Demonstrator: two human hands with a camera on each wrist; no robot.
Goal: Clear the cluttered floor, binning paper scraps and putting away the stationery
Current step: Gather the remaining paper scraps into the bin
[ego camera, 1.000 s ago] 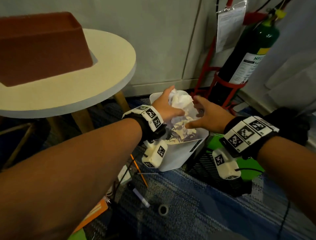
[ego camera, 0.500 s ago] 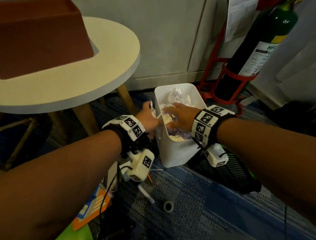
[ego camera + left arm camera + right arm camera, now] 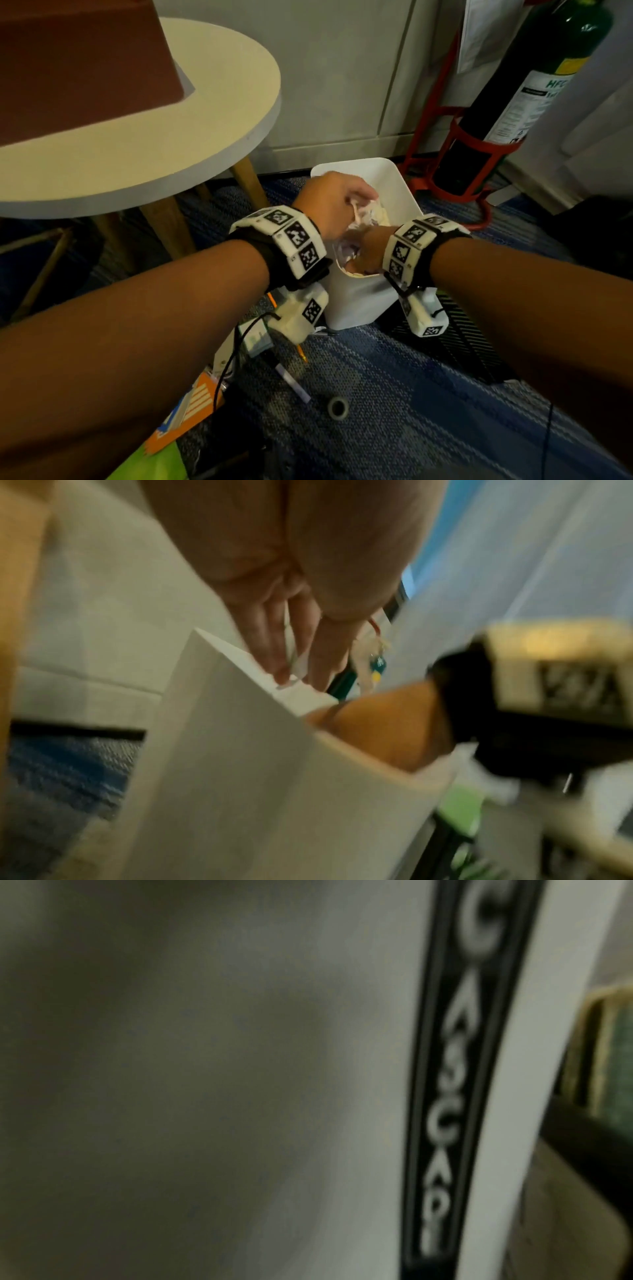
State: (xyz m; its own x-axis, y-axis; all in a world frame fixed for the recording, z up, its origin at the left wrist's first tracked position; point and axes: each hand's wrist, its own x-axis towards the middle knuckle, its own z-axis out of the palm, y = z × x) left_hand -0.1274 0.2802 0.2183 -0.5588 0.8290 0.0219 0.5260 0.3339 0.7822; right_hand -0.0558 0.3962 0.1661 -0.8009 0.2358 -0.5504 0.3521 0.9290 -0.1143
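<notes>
1. Both hands were over the white bin (image 3: 359, 301), which sat on the blue carpet (image 3: 428, 394) beside the round table (image 3: 191, 137). It already had a heap of crumpled paper scraps (image 3: 371, 214) in it, so the paper part looked mostly handled, I'd guess.
2. The left hand (image 3: 330, 202) was above the bin's mouth with its fingers curled down around a bit of the paper. The left wrist view was blurry, but a thin white strip did seem pinched between the fingers (image 3: 274, 653).
3. The right hand (image 3: 368, 251) was shoved down inside the bin among the scraps. Honestly couldn't tell whether its fingers were spread or bunched, they were buried. The right wrist view only showed the bin's outer wall and a black label strip.
4. What was left, as far as I could see: the stationery. A white marker (image 3: 293, 382), an orange pencil (image 3: 301, 354), a small tape roll (image 3: 338, 407) and an orange booklet (image 3: 195, 404) were all lying on the carpet near the bin, untouched.
5. A black mesh tray (image 3: 455, 346) sat just beside the bin. Could be where that stuff goes, not sure.
</notes>
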